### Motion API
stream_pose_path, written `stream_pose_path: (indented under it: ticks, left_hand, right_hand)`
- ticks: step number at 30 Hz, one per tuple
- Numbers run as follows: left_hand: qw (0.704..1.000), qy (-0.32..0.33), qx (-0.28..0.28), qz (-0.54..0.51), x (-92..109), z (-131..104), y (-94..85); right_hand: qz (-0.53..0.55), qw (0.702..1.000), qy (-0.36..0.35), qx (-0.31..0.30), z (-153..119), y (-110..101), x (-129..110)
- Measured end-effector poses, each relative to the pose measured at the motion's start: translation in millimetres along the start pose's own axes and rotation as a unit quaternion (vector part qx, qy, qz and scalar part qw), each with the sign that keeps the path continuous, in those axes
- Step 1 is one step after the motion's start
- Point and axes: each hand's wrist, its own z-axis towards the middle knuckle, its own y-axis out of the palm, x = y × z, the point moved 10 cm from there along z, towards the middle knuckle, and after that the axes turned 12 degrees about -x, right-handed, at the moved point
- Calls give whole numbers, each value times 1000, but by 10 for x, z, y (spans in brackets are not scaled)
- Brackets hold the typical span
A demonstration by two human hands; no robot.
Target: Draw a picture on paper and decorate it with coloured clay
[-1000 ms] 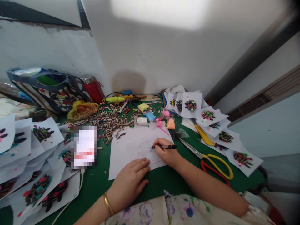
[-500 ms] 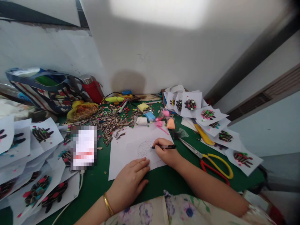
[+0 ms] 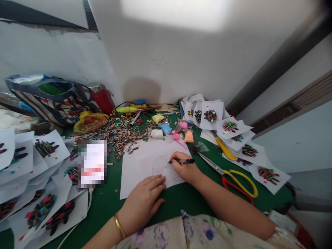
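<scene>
A black pen (image 3: 187, 161) is pinched in my right hand (image 3: 184, 170), its tip at the right edge of a dotted, rounded outline drawing (image 3: 160, 164). The drawing is on a white sheet of paper (image 3: 132, 166) in front of me. My left hand (image 3: 145, 197) lies flat with fingers stretched over the paper's lower edge, just below the drawing. Several striped sunflower seeds (image 3: 132, 149) rest on the sheet's upper left part. Red-and-yellow-handled scissors (image 3: 223, 172) lie open beside my right forearm.
White cards with seed hedgehogs (image 3: 49, 152) are piled at the left, and more cards (image 3: 269, 174) at the right. A lit, blurred phone (image 3: 92, 162) is on a cable. Behind are loose seeds (image 3: 124, 133), clay packets (image 3: 166, 128), a red flask (image 3: 102, 98) and a bag (image 3: 52, 100).
My right hand and the pen tip have shifted very slightly at the drawing's right edge. My left hand stays where it was on the paper.
</scene>
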Motion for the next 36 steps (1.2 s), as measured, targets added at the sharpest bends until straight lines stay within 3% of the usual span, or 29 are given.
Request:
stream_pose_path:
  ticks: [15,29,36]
  left_hand:
    - [1000,1,-6,7,0,9,3]
    - [1000,1,1,8,1,-5,-1]
    - [1000,2,0,12,-6,-10,22]
  right_hand:
    - [-5,1000,1,-25,-11,61,-28]
    - [-4,1000,1,-8,-1,19,-8]
    - [-6,999,-35,25,-9,-63,-62]
